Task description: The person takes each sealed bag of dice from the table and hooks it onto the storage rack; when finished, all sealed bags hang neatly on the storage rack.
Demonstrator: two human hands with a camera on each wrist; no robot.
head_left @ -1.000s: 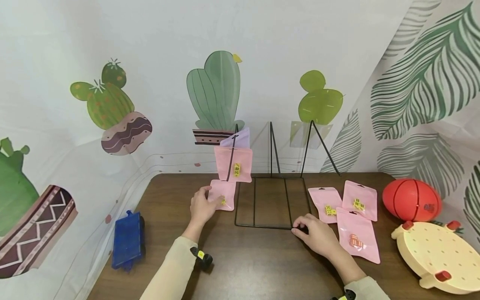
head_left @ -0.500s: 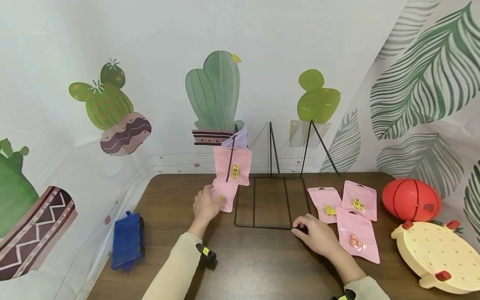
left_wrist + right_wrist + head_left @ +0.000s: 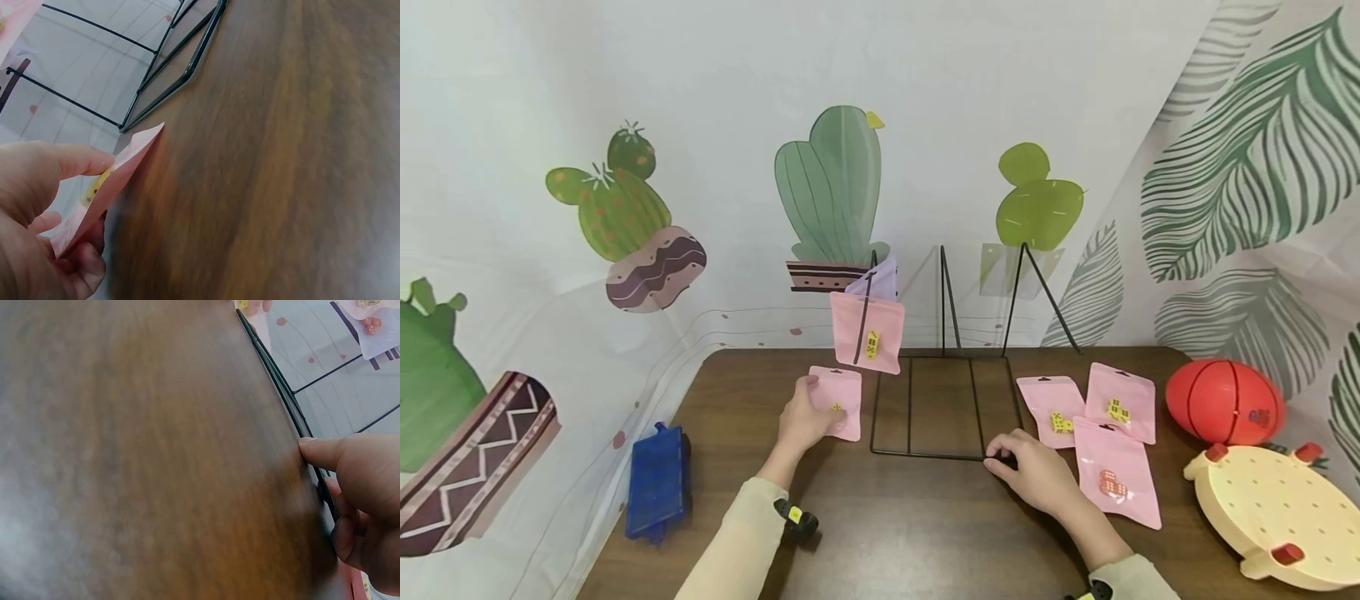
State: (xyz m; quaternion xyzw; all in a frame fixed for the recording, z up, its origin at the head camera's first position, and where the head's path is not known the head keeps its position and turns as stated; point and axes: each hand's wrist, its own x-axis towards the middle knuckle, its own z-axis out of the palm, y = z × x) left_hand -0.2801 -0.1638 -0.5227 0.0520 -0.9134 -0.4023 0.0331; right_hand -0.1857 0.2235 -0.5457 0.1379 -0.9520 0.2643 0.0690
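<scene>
In the head view the left hand point(image 3: 802, 419) pinches a pink bag point(image 3: 847, 392) with yellow dice, left of a black wire rack point(image 3: 925, 455). The left wrist view shows the thumb on the front of that bag point(image 3: 125, 172) and fingers behind it. Another pink bag point(image 3: 889, 321) with yellow dice hangs on the rack's left prong, a purple bag point(image 3: 886, 279) behind it. The right hand point(image 3: 1037, 471) grips the rack's front right corner; in the right wrist view its thumb and curled fingers hold the wire point(image 3: 290, 403).
Three pink bags lie right of the rack, one point(image 3: 1131, 500) with red dice, the others with yellow dice. Farther right are a red ball point(image 3: 1221, 400) and a cream stool-like piece point(image 3: 1277, 517) with red tips. A blue toy cart point(image 3: 655, 483) sits at the table's left.
The left hand shifted slightly right, then back left with its bag, which now stands apart from the hanging bag instead of meeting its lower edge. The right hand stayed at the rack.
</scene>
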